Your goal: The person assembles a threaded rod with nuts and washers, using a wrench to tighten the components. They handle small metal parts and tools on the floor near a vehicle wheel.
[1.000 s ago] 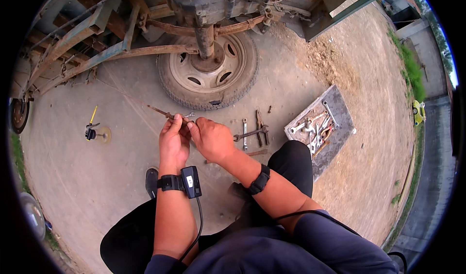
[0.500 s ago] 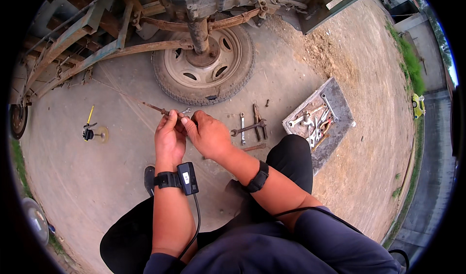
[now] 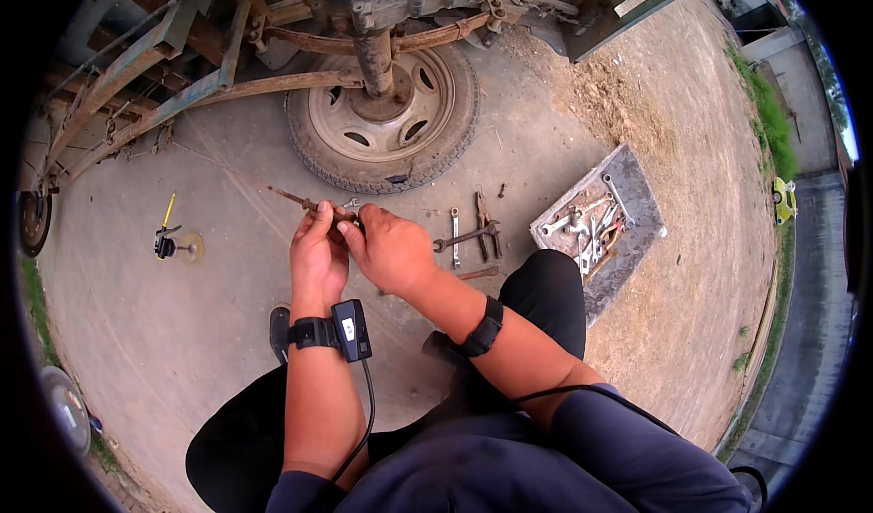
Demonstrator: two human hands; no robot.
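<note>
Both my hands are together over the concrete, in front of the wheel, on a thin rusty rod. Its narrow end points up and left, in line with a thin cable that runs toward the vehicle frame. My left hand pinches the rod between thumb and fingers. Closed at the rod's near end is my right hand, thumb pressed against it; the fingers hide much of that end. A small silver wrench head shows just beyond the fingers; I cannot tell whether it is held.
A wheel and rusty axle parts stand ahead. On the ground lie a ring wrench, an open-end wrench across pliers, and a rusty bar. Right is a metal tray of tools; left, an oil can.
My hands keep their hold on the rod. The right hand and its fingers have shifted very slightly; the rod stays almost in place.
</note>
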